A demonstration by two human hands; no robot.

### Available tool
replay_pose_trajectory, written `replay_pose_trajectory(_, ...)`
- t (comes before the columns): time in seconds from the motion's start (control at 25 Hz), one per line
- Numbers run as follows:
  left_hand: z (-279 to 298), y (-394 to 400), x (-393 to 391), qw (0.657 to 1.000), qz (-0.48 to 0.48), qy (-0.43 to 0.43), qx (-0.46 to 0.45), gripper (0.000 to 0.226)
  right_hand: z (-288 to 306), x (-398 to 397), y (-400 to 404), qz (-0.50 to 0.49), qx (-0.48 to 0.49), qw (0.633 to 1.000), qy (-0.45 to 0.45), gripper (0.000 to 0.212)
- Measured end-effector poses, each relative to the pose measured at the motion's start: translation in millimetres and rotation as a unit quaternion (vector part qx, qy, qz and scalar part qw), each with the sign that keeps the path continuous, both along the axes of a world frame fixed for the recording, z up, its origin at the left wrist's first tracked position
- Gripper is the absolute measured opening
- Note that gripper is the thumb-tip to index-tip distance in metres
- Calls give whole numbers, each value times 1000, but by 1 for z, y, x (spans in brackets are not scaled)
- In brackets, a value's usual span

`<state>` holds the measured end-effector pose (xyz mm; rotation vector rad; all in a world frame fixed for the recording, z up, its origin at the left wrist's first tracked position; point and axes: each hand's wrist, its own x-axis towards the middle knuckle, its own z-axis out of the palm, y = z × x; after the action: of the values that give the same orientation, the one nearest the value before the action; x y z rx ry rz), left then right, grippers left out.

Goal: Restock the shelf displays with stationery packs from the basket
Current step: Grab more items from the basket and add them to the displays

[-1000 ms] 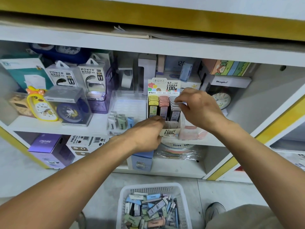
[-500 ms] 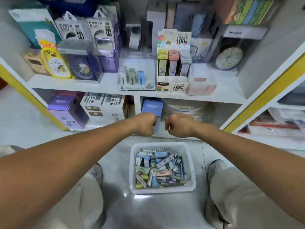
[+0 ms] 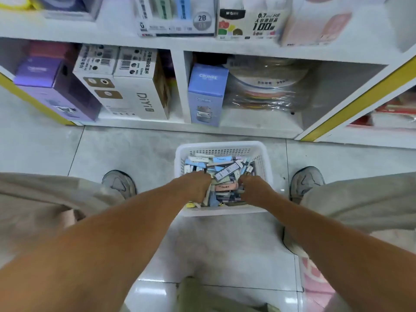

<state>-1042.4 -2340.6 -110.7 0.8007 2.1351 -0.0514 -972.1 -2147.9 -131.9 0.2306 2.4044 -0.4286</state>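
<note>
Pale grey floor tiles (image 3: pixel 126 149) lie under the person, who crouches with a shoe to either side of the white plastic basket (image 3: pixel 221 147). That puts the stock directly below the shelves, so both arms can drop straight into it. The left hand (image 3: pixel 194 186) and right hand (image 3: pixel 255 190) are both down among the stationery packs (image 3: pixel 225 174), a loose heap of small pastel boxes that nearly fills the basket. Fingers of both hands are buried in the pile and curled under; whether either grip has closed on a pack or is only raking through, I cannot tell. Judging by the posture, this is the gathering step, two hands working so that several packs go up in one trip.

Beyond the basket, the bottom shelf holds a purple box (image 3: pixel 56 91), white DiY cartons (image 3: pixel 126 91) and a blue carton (image 3: pixel 206 95) beside wrapped discs. Above, on the shelf edge, sits the lead refill display (image 3: pixel 252 23), the likely destination, next to a 2B-marked display tray (image 3: pixel 177 25).
</note>
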Motion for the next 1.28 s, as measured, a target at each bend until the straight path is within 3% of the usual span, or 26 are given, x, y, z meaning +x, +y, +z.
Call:
replay_pose_trajectory(0.2, -37, 17, 6, 997, 30, 34, 59, 60, -24, 2, -14, -153, -13, 987, 43, 45)
replay_pose_trajectory(0.36, -58, 41, 10, 997, 11, 77, 9, 83, -38, 3, -13, -246, -66, 967, 22, 82)
replay_pose_trajectory(0.48, -69, 52, 16, 989, 3, 147, 2, 88, -44, 7, -7, -307, -84, 947, 44, 64)
replay_pose_trajectory(0.6, -77, 58, 14, 986, 7, 165, 11, 84, -48, 11, -4, -365, -106, 924, 52, 39)
replay_pose_trajectory(0.8, -87, 63, 18, 988, 15, 149, 29, 68, -55, 4, -9, -374, -145, 915, 42, 27)
replay_pose_trajectory(1.12, -92, 57, 7, 991, 15, 108, 76, 42, -53, -2, -10, -399, -212, 890, 61, 29)
replay_pose_trajectory(1.28, -84, 55, 0, 991, 22, 85, 97, 27, -49, -2, 0, -428, -195, 881, 57, 32)
